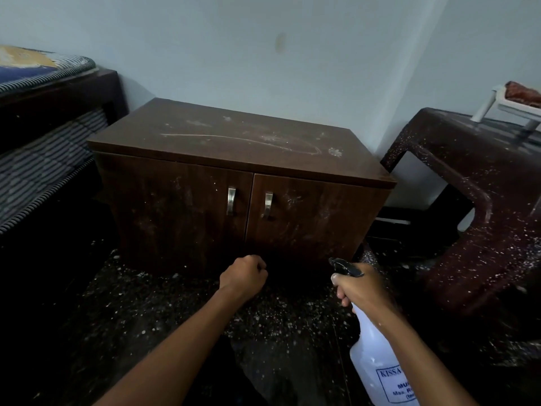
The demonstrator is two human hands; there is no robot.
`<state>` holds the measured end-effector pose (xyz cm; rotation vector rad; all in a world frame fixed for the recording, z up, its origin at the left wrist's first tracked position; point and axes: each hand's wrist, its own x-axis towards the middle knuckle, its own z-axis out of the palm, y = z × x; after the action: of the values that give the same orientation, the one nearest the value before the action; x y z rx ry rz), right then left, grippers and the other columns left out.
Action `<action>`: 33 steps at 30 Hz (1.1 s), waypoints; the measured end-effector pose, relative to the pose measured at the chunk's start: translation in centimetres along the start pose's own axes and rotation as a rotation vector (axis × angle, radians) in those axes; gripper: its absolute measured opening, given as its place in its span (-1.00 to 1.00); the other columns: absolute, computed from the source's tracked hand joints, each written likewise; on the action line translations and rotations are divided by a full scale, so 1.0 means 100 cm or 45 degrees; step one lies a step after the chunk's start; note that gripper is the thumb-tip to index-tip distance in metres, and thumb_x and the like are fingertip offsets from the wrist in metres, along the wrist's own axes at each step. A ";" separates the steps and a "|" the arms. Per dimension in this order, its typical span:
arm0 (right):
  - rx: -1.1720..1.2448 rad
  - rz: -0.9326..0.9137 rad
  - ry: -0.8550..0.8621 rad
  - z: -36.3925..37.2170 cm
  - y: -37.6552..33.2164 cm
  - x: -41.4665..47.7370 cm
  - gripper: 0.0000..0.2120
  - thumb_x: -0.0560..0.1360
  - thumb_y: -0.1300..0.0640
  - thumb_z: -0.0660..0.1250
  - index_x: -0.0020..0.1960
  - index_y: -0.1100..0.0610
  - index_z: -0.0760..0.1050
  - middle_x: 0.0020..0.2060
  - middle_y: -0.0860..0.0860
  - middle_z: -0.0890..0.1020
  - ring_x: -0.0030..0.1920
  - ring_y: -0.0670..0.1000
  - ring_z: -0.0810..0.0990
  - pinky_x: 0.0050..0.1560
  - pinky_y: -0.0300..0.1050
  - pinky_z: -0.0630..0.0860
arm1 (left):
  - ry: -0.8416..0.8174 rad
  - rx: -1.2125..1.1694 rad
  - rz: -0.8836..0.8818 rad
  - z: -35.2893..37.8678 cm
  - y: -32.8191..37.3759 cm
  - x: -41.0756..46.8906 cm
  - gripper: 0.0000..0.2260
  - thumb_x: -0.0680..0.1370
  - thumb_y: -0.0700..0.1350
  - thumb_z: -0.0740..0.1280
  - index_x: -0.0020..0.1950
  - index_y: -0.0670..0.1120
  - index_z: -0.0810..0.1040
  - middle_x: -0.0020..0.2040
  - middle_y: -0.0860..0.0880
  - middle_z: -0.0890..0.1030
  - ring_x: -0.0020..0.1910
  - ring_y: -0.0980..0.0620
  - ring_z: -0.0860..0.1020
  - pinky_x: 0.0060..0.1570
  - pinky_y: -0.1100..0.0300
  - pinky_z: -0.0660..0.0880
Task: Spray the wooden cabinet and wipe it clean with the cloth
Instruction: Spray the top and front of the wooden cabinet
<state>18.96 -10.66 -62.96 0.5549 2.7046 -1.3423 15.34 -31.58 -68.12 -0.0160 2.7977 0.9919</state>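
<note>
A low dark wooden cabinet (pixel 234 159) with two doors and metal handles stands against the wall, its top and doors marked with white dust and smears. My right hand (pixel 361 288) grips the neck of a white spray bottle (pixel 377 361), whose black nozzle points toward the lower right door. My left hand (pixel 244 276) is curled into a fist in front of the cabinet's base, and nothing shows in it. No cloth is visible.
A bed with a striped mattress (pixel 44 136) fills the left side. A dark speckled plastic table (pixel 474 183) stands at the right, with a white tray (pixel 515 104) on top. The dark floor (pixel 175 303) is strewn with white specks.
</note>
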 end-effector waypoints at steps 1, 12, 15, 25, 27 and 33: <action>0.000 0.008 0.046 -0.002 0.003 0.001 -0.78 0.40 0.25 0.31 -0.41 0.21 0.42 -0.53 0.12 0.46 -0.55 0.05 0.39 -0.47 -0.21 0.30 | -0.005 0.007 0.003 0.001 0.000 0.001 -0.74 0.58 -0.06 0.21 0.24 -0.05 0.51 0.12 -0.06 0.60 0.08 -0.05 0.56 -0.02 0.08 0.52; 0.102 0.202 0.238 -0.034 0.017 0.001 -0.81 0.45 0.16 0.31 -0.26 0.28 0.48 -0.44 0.16 0.56 -0.52 0.08 0.47 -0.43 -0.15 0.45 | -0.061 0.076 0.043 0.017 0.005 0.003 -0.79 0.58 -0.08 0.22 0.16 -0.06 0.55 0.06 -0.04 0.61 0.00 -0.01 0.57 -0.05 0.08 0.56; 0.107 0.182 0.351 -0.043 0.018 0.003 -0.77 0.45 0.11 0.32 -0.29 0.24 0.49 -0.39 0.18 0.59 -0.49 0.12 0.52 -0.34 -0.02 0.55 | -0.082 0.075 0.048 0.021 0.007 0.001 -0.80 0.58 -0.07 0.22 0.16 -0.05 0.55 0.06 -0.03 0.61 -0.01 0.00 0.57 -0.05 0.08 0.56; 0.403 -0.106 0.596 -0.042 0.005 0.008 -0.76 0.43 0.14 0.32 -0.32 0.29 0.45 -0.43 0.16 0.51 -0.40 0.12 0.48 -0.31 -0.03 0.42 | -0.046 0.002 0.079 0.024 0.010 -0.003 -0.71 0.57 -0.07 0.23 0.29 -0.03 0.46 0.03 -0.03 0.62 -0.03 0.00 0.58 -0.05 0.07 0.56; 0.413 -0.141 0.511 -0.038 -0.001 0.007 -0.77 0.46 0.18 0.32 -0.33 0.26 0.46 -0.46 0.13 0.50 -0.44 0.09 0.46 -0.36 -0.10 0.39 | -0.019 -0.021 0.086 0.021 0.009 -0.003 -0.69 0.57 -0.08 0.23 0.32 -0.02 0.43 0.02 0.00 0.62 -0.08 0.01 0.59 -0.11 0.08 0.57; 0.345 -0.126 0.155 -0.016 -0.010 0.000 -0.71 0.47 0.24 0.34 -0.42 0.20 0.46 -0.52 0.10 0.51 -0.56 -0.01 0.42 -0.57 -0.29 0.30 | -0.005 -0.002 0.064 0.015 0.003 -0.003 -0.71 0.57 -0.07 0.22 0.30 -0.01 0.45 0.03 0.01 0.61 -0.02 -0.01 0.58 -0.08 0.09 0.55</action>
<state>18.79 -9.96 -61.21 0.5452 2.6923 -1.7736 15.81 -30.40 -69.05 0.0563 2.8067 1.0046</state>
